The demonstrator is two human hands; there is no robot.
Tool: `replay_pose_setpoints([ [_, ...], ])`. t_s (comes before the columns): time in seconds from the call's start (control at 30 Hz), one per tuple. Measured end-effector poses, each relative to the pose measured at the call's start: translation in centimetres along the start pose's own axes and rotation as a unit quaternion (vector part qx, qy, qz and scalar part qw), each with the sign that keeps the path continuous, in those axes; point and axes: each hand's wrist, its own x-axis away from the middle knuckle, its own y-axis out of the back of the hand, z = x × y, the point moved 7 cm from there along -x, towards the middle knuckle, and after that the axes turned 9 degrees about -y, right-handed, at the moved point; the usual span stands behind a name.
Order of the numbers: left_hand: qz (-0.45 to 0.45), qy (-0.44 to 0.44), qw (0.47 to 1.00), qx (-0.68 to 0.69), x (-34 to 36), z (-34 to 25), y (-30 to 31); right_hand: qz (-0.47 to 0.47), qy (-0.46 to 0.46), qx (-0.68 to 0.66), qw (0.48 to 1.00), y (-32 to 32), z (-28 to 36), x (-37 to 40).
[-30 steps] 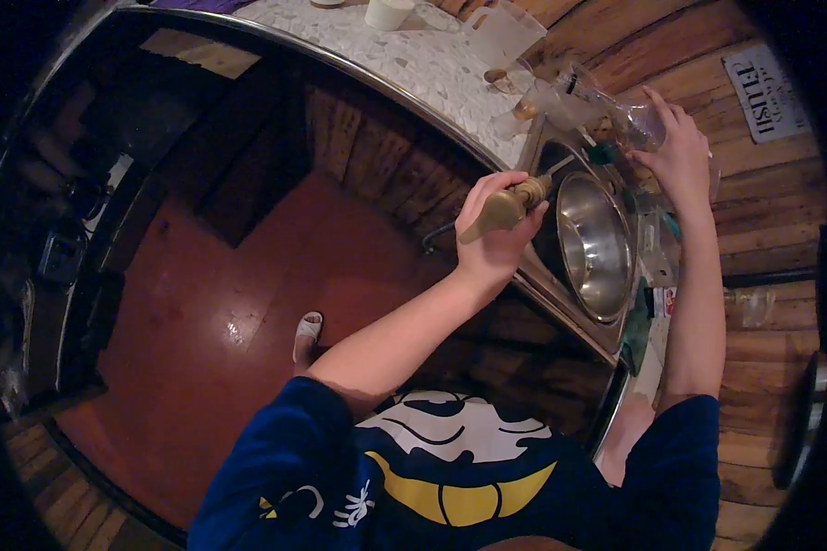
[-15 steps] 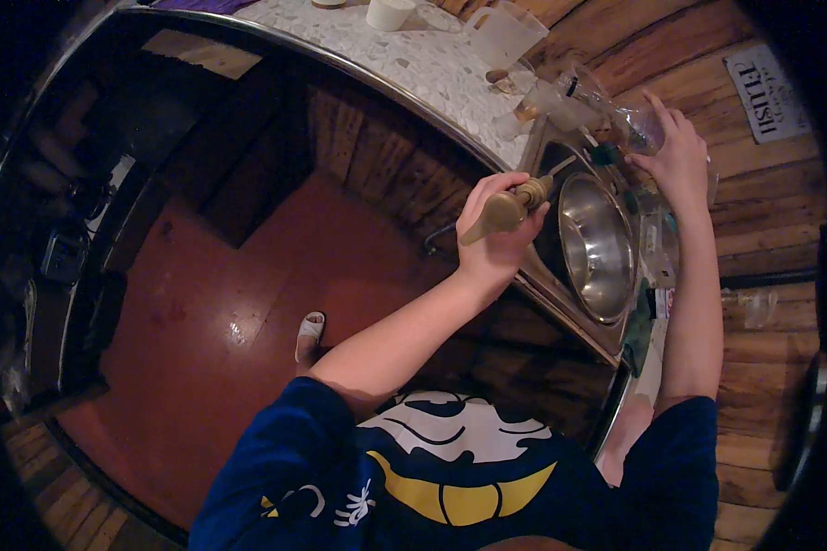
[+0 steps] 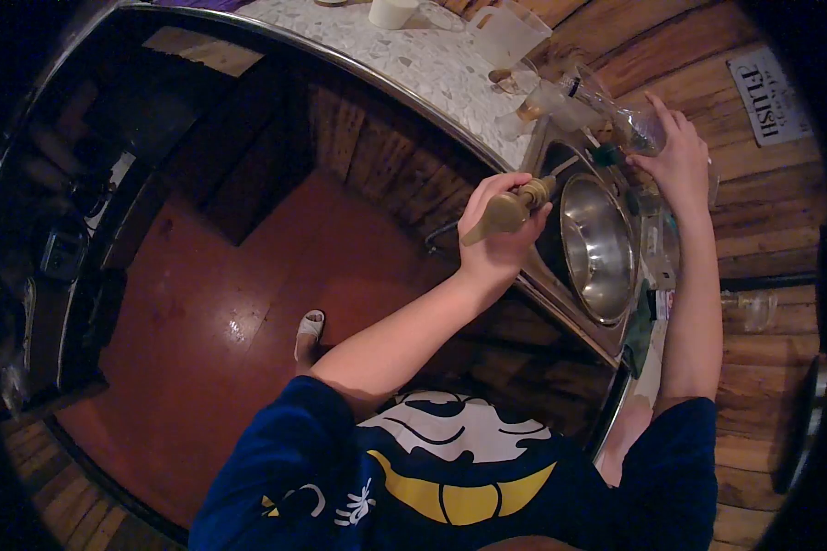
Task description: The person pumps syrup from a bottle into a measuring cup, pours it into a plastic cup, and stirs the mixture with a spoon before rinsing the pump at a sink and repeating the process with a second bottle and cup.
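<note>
A brass-coloured handle (image 3: 508, 209) is gripped in the left hand (image 3: 498, 241), the fingers curled tightly round it, at the near-left edge of the round steel sink (image 3: 597, 248). A thin rod is seen running from the handle's tip over the sink's rim. At the far side of the sink a clear bottle (image 3: 616, 112) lies tilted, and the right hand (image 3: 678, 163) is laid against its lower end with the fingers stretched out and spread, not closed round it. A small green piece (image 3: 606, 154) is seen between the bottle and the sink. Beyond the sink, on the speckled white surface (image 3: 413, 57), a clear jug (image 3: 508, 32) and a white cup (image 3: 393, 11) are set. Behind the sink a sign (image 3: 767, 96) is fixed to the wooden wall. On the near side of the sink, well below it, a red floor (image 3: 239, 294) and a white slipper (image 3: 309, 329) are visible.
</note>
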Motion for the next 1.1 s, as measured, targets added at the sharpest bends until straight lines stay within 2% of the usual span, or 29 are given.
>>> replay_pose_setpoints([
  [0.57,-0.014,-0.022,1.0,-0.001,0.1,0.2,0.0,-0.003,-0.008,0.002,1.0,0.1,-0.2,0.0],
  [0.77,0.018,-0.021,0.994,-0.101,-0.4,-0.8,0.2,0.009,-0.051,-0.024,0.998,-1.0,-0.8,1.1],
  [0.9,0.045,-0.013,0.99,-0.133,-0.2,-0.7,-0.1,0.039,-0.115,-0.074,0.99,-2.0,-0.7,2.5],
  [1.1,0.034,0.09,0.995,0.025,0.8,1.2,-0.7,0.073,-0.168,-0.182,0.966,-4.4,-1.0,4.0],
])
